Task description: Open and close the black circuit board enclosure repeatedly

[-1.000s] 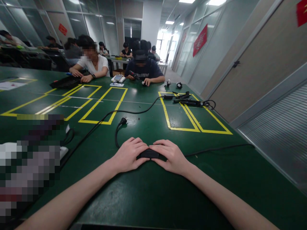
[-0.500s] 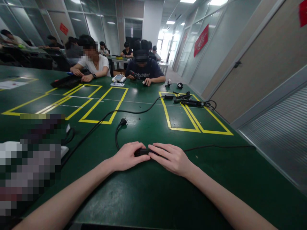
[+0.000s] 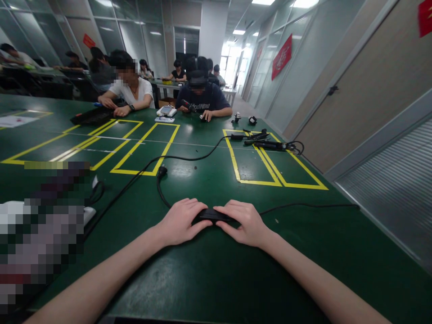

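A black oblong adapter lies on the green table between my hands. My left hand grips its left end, fingertips behind and thumb in front. My right hand holds the right end the same way. From the left side a short black cord curves away to a black plug. A thin black cable runs from the right end toward the table's right edge.
Another black cable crosses the green table to a bundle of black tools and cords. Yellow tape rectangles mark the surface. Two people sit across, beside a white device. Blurred items lie at the left.
The plug has shifted left and turned. My right hand has moved slightly right, its thumb now at the adapter's front, and more of the adapter shows.
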The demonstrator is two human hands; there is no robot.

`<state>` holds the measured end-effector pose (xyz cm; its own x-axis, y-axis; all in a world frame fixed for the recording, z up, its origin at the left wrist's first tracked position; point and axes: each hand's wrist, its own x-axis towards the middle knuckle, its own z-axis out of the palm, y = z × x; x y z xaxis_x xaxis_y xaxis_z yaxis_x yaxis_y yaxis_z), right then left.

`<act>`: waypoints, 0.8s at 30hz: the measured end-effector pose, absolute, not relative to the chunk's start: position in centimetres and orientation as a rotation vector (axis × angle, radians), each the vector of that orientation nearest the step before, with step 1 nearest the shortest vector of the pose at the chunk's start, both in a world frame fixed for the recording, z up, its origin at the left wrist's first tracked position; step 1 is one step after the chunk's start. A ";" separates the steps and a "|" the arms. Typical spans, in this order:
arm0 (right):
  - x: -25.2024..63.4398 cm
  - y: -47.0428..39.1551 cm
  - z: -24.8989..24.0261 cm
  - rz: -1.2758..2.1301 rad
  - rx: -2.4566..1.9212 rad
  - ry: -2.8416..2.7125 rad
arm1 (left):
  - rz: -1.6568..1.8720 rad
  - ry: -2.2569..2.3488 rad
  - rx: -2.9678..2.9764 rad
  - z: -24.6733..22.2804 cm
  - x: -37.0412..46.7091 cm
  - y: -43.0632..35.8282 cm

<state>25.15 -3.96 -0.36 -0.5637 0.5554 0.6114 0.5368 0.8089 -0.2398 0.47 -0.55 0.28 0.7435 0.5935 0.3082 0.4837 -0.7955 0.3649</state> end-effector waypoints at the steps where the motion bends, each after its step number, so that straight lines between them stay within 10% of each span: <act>1: 25.2 -3.9 -0.3 0.054 -0.795 -2.303 | 0.589 0.850 2.686 0.2 0.5 -0.6; 15: 25.3 -4.4 0.1 0.017 -0.908 -2.604 | 0.572 0.878 2.560 0.3 0.5 -0.9; 24: 31.2 -0.8 0.0 0.312 -1.198 -1.748 | 1.275 0.991 2.562 0.8 -0.4 -0.1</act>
